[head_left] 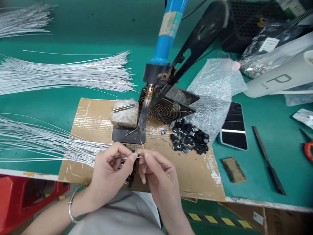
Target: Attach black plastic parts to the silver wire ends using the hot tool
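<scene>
My left hand point(111, 176) pinches a thin white wire point(126, 157) between thumb and forefinger. Facing it, my right hand point(160, 176) is closed at the wire's end, fingertips almost touching the left ones. A thin silvery strand, which looks like solder wire point(142, 144), sticks up from the right fingers and shows again across that palm. Behind and under the left hand lies a bundle of white wires point(80, 148), with black pieces point(130, 179) at its near end, partly hidden. Just beyond the hands, a blue-handled soldering iron point(161, 45) points tip-down in a black clamp.
Small black connectors point(189, 137) lie heaped on the cardboard point(195, 176), near a fan point(168, 107). A wrapped block point(125, 114) stands left of the iron tip. Rightward are bubble wrap point(212, 88), a phone point(233, 125), a brown pad point(234, 169) and a dark flat tool point(267, 160).
</scene>
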`<state>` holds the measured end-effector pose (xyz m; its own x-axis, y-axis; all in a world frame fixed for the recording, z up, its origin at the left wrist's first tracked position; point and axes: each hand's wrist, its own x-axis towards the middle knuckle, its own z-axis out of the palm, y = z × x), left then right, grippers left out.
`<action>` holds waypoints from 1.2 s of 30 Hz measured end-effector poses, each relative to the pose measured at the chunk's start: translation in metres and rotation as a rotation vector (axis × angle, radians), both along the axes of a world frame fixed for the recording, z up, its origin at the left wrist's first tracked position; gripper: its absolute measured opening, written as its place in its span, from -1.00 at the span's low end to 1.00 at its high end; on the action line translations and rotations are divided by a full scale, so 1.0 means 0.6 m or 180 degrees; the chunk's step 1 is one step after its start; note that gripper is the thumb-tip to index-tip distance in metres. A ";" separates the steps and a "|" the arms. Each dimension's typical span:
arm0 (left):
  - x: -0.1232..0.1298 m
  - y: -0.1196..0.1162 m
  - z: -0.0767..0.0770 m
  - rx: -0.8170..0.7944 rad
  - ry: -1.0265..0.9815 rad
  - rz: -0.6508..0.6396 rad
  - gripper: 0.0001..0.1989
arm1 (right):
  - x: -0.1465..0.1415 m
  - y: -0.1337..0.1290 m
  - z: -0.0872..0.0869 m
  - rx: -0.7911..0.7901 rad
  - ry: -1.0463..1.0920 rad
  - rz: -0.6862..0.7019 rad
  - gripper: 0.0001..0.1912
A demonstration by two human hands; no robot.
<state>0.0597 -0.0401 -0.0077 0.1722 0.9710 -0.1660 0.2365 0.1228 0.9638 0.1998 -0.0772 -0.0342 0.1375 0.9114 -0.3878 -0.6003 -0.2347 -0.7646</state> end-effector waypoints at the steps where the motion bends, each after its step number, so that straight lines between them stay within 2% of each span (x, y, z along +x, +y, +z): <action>1: 0.000 0.001 0.000 -0.0016 -0.0002 0.0027 -0.78 | 0.002 -0.001 -0.001 0.0028 -0.0080 0.0012 -0.77; 3: -0.001 0.002 0.001 -0.0022 0.0008 0.0068 -0.79 | 0.006 -0.005 -0.003 0.0074 -0.0294 0.0053 -0.75; 6: -0.002 0.002 0.000 0.0039 0.0035 0.0097 -0.79 | 0.006 -0.010 -0.005 0.0113 -0.0550 0.0089 -0.84; 11: -0.001 -0.003 -0.001 0.0290 0.0113 0.0080 -0.82 | 0.002 -0.011 -0.004 0.0057 -0.0646 -0.0001 -0.92; 26: -0.005 -0.012 -0.002 0.0993 0.0571 -0.0134 -0.87 | 0.013 -0.005 0.003 -0.0082 -0.0216 0.0130 -0.79; 32: -0.011 -0.016 -0.001 0.1059 0.0638 -0.0232 -0.86 | 0.027 -0.001 0.006 -0.0192 -0.0114 0.0404 -0.78; 36: -0.008 -0.013 -0.002 0.1052 0.0694 -0.0190 -0.86 | 0.024 0.000 0.006 -0.0216 -0.0031 0.0381 -0.79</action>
